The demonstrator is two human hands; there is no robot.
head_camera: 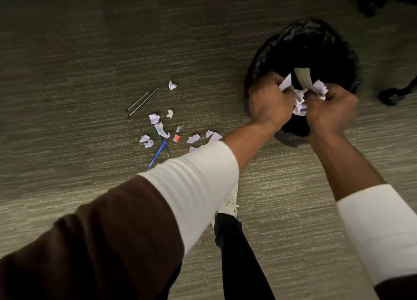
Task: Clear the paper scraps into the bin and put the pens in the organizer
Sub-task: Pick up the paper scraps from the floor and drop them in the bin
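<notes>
Carpet floor (90,51) still holds scraps (158,128) and pens (157,154); your left hand (269,99) and right hand (331,110) clutch crumpled paper (301,96) over the bin (302,47).

Hands (302,101) — paper scraps (301,96) — over bin (316,42)

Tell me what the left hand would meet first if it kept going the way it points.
Probably the black liner inside the bin. The left hand, gripping crumpled paper scraps with the right hand, points over its open mouth; depth is unclear.
</notes>
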